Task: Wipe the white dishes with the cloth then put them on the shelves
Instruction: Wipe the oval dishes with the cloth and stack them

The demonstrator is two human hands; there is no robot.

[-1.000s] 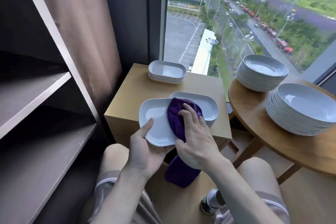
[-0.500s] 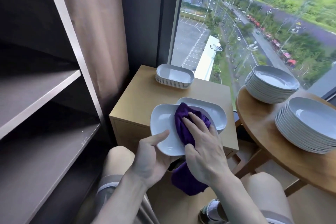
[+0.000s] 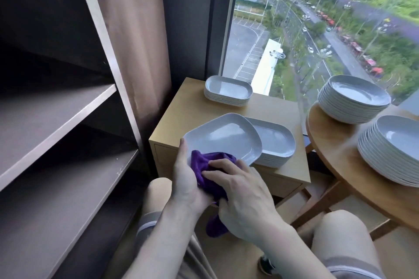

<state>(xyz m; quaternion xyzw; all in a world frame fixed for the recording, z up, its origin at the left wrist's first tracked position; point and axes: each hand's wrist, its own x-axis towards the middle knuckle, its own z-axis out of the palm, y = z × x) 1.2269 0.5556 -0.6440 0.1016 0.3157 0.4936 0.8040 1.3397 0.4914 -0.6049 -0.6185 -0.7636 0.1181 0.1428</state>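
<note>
The left hand (image 3: 188, 179) grips a white rectangular dish (image 3: 226, 140) by its near left corner. Its thumb lies along the rim and its fingers are hidden underneath. The right hand (image 3: 244, 201) rests with fingers nearly straight on a purple cloth (image 3: 201, 165), pressing it onto the dish's near edge. Its thumb is hidden, and the cloth's tail hangs below the palm.

The dish is held tilted above the front of a wooden cabinet (image 3: 188, 106). Its right edge overlaps a near dish stack (image 3: 276, 145) at 3 o'clock of it. A far dish stack (image 3: 227, 90) sits at 12 o'clock, at the cabinet's back edge by the window (image 3: 294, 29).

At 9 o'clock stand the dark shelves (image 3: 56, 118), just beside the cabinet's left side. The room between the two boards opens toward the person. Further out at 3 o'clock, a round table (image 3: 335, 165) carries a far plate stack (image 3: 353, 97) and a near plate stack (image 3: 396, 149). Only a narrow gap separates its rim from the cabinet's right edge.
</note>
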